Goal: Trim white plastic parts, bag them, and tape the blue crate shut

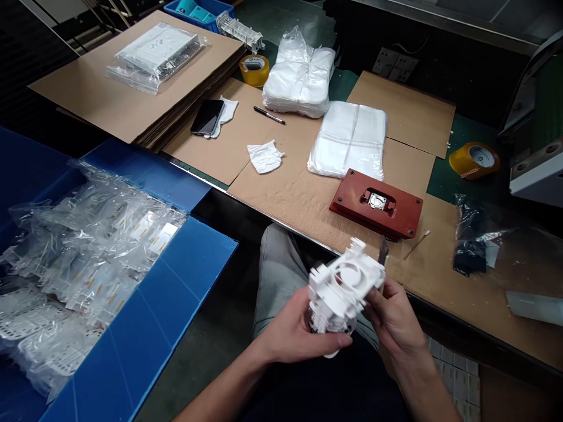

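My left hand [292, 328] grips a white moulded plastic part [338, 287] above my lap, thumb along its near side. The part has a round recess on its upper face and several small ribs and tabs. My right hand [396, 316] is closed at the part's right side, fingers curled round a slim tool with a dark blade-like tip [383, 251] that points up. Its handle is mostly hidden, so its exact kind is unclear. Just beyond both hands, a red fixture block [347, 199] with a small metallic insert [377, 201] lies on the table.
To the left stands a blue bin [193, 264] with bagged white parts [101, 252]. Cardboard sheets [88, 82] are stacked behind it. White bag bundles [347, 138], a phone [208, 117], a pen [269, 115], tape rolls [474, 160] and a cotton swab [417, 243] lie on the table.
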The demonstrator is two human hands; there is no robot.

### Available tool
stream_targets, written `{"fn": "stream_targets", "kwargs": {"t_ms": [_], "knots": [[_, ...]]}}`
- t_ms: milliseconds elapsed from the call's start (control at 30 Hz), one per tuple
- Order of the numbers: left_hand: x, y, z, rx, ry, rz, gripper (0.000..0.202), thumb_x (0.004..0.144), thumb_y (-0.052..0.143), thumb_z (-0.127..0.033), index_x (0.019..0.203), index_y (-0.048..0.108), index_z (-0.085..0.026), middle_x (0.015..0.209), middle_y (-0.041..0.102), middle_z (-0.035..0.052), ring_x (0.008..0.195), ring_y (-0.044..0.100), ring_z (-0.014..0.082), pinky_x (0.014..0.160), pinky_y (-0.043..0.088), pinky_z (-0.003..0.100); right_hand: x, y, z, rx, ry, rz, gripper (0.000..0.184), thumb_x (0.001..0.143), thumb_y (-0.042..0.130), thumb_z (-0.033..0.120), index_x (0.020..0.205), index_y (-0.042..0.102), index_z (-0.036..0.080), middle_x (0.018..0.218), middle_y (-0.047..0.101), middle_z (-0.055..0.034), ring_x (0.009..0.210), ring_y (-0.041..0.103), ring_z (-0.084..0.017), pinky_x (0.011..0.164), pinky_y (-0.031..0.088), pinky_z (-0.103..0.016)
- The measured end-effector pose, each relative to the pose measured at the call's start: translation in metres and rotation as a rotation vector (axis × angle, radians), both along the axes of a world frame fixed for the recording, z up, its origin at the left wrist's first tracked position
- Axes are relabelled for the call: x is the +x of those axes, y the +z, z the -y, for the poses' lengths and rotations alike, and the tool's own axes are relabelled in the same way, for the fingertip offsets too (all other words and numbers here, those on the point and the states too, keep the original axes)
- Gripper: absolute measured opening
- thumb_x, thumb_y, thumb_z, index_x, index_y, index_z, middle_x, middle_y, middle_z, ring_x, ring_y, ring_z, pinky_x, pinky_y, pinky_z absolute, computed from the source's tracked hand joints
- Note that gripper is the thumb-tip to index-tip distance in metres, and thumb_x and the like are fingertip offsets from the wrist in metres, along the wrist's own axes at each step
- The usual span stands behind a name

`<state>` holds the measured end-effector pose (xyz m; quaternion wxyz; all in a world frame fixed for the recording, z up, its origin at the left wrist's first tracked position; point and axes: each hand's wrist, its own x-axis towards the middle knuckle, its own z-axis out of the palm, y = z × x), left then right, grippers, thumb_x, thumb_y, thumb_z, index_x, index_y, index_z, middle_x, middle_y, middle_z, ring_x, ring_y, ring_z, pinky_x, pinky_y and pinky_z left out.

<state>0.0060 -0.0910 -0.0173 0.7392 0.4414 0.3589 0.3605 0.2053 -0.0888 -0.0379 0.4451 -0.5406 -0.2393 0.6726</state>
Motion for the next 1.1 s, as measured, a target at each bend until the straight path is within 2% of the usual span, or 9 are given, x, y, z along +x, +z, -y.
{"fn": "stream_targets", "kwargs": {"t_ms": [133,233,300,433,500,600,667,833,1100], "knots": [[-0.008,-0.003,-0.003,-0.236,0.156,0.220,0.062,0.077,0.078,-0.054,0.126,0.062,-0.019,0.128,0.068,0.0136,0.123,0.061,0.0376,0.106,0.049,0.052,0.007,0.009,-0.009,0.086,0.049,0.118,0.035,0.091,0.069,0.048,0.107,0.074,0.018,0.064,0.052,0.0037,0.045,0.030,-0.003,0.047,0.024,-0.022],[-0.015,0.001,-0.012,-0.388,0.334,0.351,0.073,0.078,0.062,-0.077,0.124,0.065,-0.019,0.125,0.070,0.0149,0.128,0.058,0.0423,0.107,0.046,0.060,0.020,0.016,-0.014,0.105,0.041,0.220,0.036,0.096,0.062,0.048,0.114,0.073,0.019,0.088,0.061,-0.0017,0.048,0.035,-0.002,0.050,0.029,-0.023],[-0.019,0.004,-0.016,-0.407,0.410,0.389,0.077,0.079,0.056,-0.081,0.124,0.065,-0.020,0.127,0.070,0.0149,0.128,0.057,0.0440,0.106,0.046,0.063,0.026,0.019,-0.014,0.085,0.056,0.238,0.036,0.096,0.062,0.048,0.115,0.072,0.019,0.088,0.059,-0.0015,0.049,0.036,-0.003,0.049,0.029,-0.023],[-0.015,-0.007,-0.014,-0.181,0.320,0.099,0.063,0.079,0.076,-0.056,0.128,0.059,-0.020,0.129,0.067,0.0135,0.125,0.060,0.0386,0.110,0.045,0.056,0.022,0.023,-0.012,0.043,0.031,0.150,0.030,0.090,0.072,0.042,0.110,0.071,0.020,0.069,0.047,0.0041,0.049,0.034,-0.004,0.044,0.023,-0.020],[-0.005,-0.017,-0.010,0.001,0.295,-0.123,0.081,0.077,0.082,-0.039,0.144,0.040,-0.024,0.135,0.060,0.0130,0.127,0.057,0.0335,0.113,0.042,0.052,0.009,0.026,-0.012,0.062,-0.002,0.044,0.032,0.088,0.075,0.039,0.115,0.069,0.022,0.064,0.040,0.0068,0.049,0.029,-0.004,0.043,0.020,-0.019],[0.011,-0.030,-0.008,0.260,0.380,-0.397,0.114,0.073,0.086,-0.032,0.155,0.006,-0.033,0.145,0.040,0.0144,0.134,0.048,0.0315,0.113,0.041,0.051,-0.013,0.030,-0.013,0.101,0.015,-0.130,0.047,0.086,0.078,0.040,0.128,0.064,0.026,0.066,0.040,0.0076,0.049,0.023,-0.003,0.042,0.017,-0.018],[0.018,-0.033,-0.007,0.343,0.385,-0.547,0.107,0.073,0.084,-0.031,0.153,0.013,-0.033,0.141,0.034,0.0142,0.133,0.046,0.0331,0.108,0.045,0.052,-0.023,0.029,-0.013,0.095,0.052,-0.203,0.050,0.084,0.079,0.043,0.129,0.066,0.025,0.067,0.039,0.0078,0.049,0.022,-0.003,0.042,0.017,-0.018],[0.023,-0.027,-0.007,0.374,0.384,-0.723,0.072,0.077,0.079,-0.032,0.135,0.038,-0.027,0.123,0.036,0.0095,0.118,0.050,0.0292,0.097,0.050,0.048,-0.026,0.023,-0.013,0.064,0.072,-0.237,0.037,0.086,0.077,0.045,0.114,0.073,0.022,0.061,0.036,0.0078,0.048,0.024,-0.003,0.041,0.015,-0.018],[0.029,-0.024,0.001,0.257,0.350,-0.662,0.072,0.073,0.082,-0.035,0.133,0.042,-0.028,0.122,0.042,0.0080,0.118,0.053,0.0296,0.100,0.049,0.050,-0.022,0.029,-0.013,0.025,0.023,-0.225,0.037,0.084,0.079,0.044,0.113,0.072,0.022,0.058,0.041,0.0079,0.046,0.024,-0.003,0.039,0.017,-0.017]]}}
